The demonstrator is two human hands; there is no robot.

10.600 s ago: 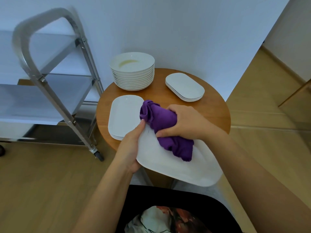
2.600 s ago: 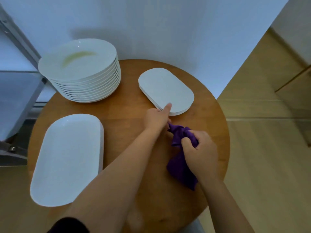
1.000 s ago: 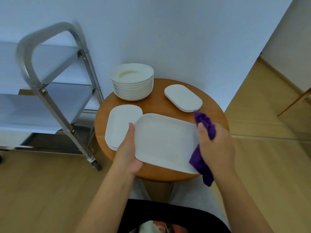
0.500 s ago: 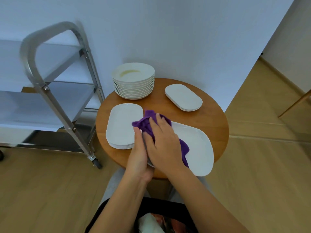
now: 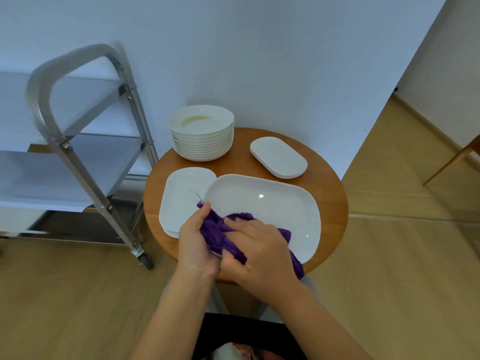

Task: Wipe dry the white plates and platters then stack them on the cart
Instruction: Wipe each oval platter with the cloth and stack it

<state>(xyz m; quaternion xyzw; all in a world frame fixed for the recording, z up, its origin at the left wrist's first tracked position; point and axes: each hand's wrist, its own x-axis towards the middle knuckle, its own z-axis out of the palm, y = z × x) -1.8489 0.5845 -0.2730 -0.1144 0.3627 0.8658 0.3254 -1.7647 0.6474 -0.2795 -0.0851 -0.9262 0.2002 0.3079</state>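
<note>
We are counting three stacks on the table (image 5: 330,201): round plates (image 5: 202,120) far left, about eleven; small oval platters (image 5: 279,155) far right, about three; rectangular platters (image 5: 181,201) near left, count unclear. We are seeing one large platter (image 5: 272,203), one purple cloth (image 5: 218,229), one cart (image 5: 78,152).

Both hands (image 5: 197,245) press purple cloth (image 5: 220,232) onto platter (image 5: 272,201).

Soft, even indoor light with a cool bluish cast on the wall (image 5: 259,48). Small bright glints sit on the large platter (image 5: 262,201). A faint shadow falls behind the stacked plates (image 5: 202,133). The cart (image 5: 78,141) frame bows and blurs slightly near the left edge from wide-angle distortion.
</note>
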